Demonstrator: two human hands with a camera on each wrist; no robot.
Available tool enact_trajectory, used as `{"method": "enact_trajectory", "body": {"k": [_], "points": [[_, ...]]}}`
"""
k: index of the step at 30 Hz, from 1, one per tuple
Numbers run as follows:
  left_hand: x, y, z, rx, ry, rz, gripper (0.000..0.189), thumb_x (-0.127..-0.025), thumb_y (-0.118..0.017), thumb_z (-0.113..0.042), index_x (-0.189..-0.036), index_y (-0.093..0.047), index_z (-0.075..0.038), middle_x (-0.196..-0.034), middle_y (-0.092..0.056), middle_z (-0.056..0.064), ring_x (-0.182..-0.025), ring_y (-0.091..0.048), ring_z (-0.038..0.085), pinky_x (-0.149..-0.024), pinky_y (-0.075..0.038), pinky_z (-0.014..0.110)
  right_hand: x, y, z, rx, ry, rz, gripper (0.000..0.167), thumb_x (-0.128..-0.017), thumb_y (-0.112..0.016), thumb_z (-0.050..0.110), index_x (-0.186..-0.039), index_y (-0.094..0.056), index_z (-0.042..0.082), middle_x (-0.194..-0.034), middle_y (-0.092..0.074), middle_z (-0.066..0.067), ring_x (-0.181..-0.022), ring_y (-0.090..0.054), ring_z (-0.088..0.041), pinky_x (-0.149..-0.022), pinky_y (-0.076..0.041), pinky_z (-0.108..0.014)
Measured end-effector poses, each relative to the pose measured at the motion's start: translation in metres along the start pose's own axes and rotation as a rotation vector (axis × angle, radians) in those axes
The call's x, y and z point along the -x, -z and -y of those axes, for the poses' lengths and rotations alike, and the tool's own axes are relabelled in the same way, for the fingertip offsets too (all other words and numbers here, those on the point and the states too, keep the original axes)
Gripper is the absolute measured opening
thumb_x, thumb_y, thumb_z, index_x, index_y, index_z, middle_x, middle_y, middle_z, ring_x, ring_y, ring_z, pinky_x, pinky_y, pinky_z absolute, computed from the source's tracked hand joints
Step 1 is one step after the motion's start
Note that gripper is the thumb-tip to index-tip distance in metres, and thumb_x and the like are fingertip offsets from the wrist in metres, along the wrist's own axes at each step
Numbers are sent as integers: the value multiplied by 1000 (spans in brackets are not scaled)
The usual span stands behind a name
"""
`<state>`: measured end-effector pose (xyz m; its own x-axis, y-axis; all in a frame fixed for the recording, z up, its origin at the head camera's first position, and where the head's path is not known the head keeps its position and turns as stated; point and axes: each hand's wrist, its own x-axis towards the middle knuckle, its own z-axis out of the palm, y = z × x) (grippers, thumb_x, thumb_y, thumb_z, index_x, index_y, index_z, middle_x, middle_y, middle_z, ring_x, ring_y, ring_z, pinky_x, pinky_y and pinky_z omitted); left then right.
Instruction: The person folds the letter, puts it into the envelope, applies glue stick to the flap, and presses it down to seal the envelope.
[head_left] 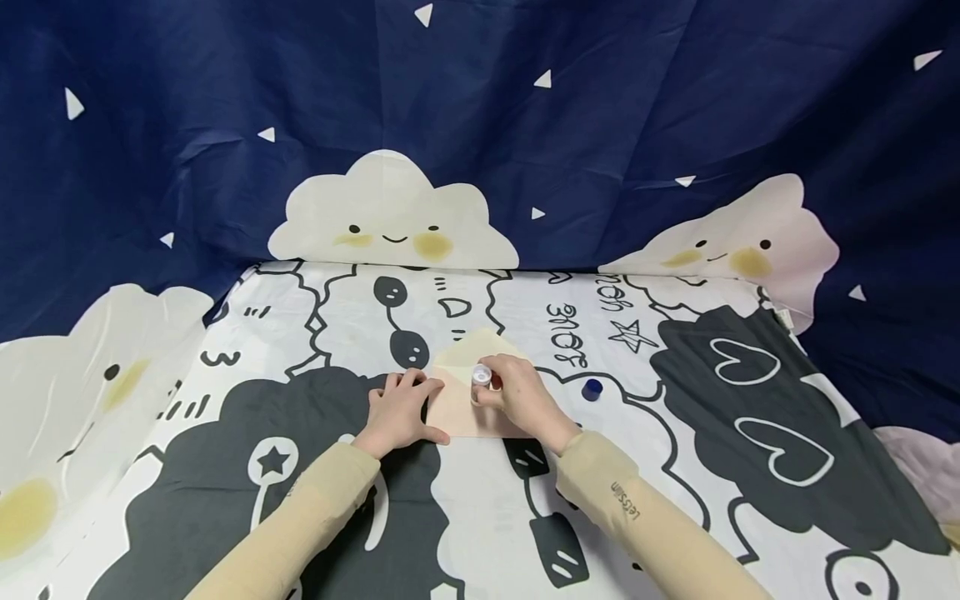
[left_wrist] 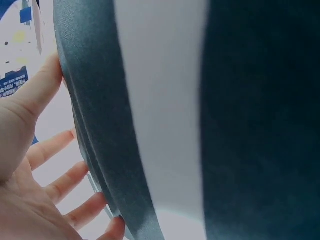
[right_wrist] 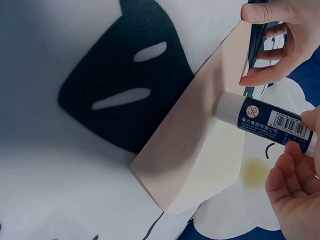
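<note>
A pale pink envelope [head_left: 456, 417] with its cream flap [head_left: 480, 343] folded out lies in front of me on the cloth. My right hand [head_left: 522, 398] grips a glue stick [right_wrist: 272, 122] with a dark blue printed label and a white end. In the right wrist view, the stick's tip meets the envelope near the fold of the flap. My left hand [head_left: 399, 412] rests at the envelope's left edge, fingers spread and thumb by the lower corner. To the right of my right hand sits a dark blue cap [head_left: 592, 389].
A cloth [head_left: 615, 450] printed with black and white cartoon shapes covers the table. Behind it hangs a navy curtain [head_left: 465, 100] with white triangles and smiling clouds.
</note>
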<state>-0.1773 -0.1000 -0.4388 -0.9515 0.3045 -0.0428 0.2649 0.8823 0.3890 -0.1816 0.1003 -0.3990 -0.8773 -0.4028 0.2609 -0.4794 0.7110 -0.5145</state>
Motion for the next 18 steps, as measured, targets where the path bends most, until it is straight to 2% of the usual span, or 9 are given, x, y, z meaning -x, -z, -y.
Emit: {"method": "enact_trajectory", "body": {"k": [18], "points": [[2,0,0,19,-8,-15,78,-62,-87,-45,-130,-58,-20,-128,-50,10,-117,-41,36,-85,-37,59,4,6,-2,15,-43,3,8,-71,-65,4,-73,-60,10,-66,-51,0,-61,-42,-11,-56,-35,-21]]}}
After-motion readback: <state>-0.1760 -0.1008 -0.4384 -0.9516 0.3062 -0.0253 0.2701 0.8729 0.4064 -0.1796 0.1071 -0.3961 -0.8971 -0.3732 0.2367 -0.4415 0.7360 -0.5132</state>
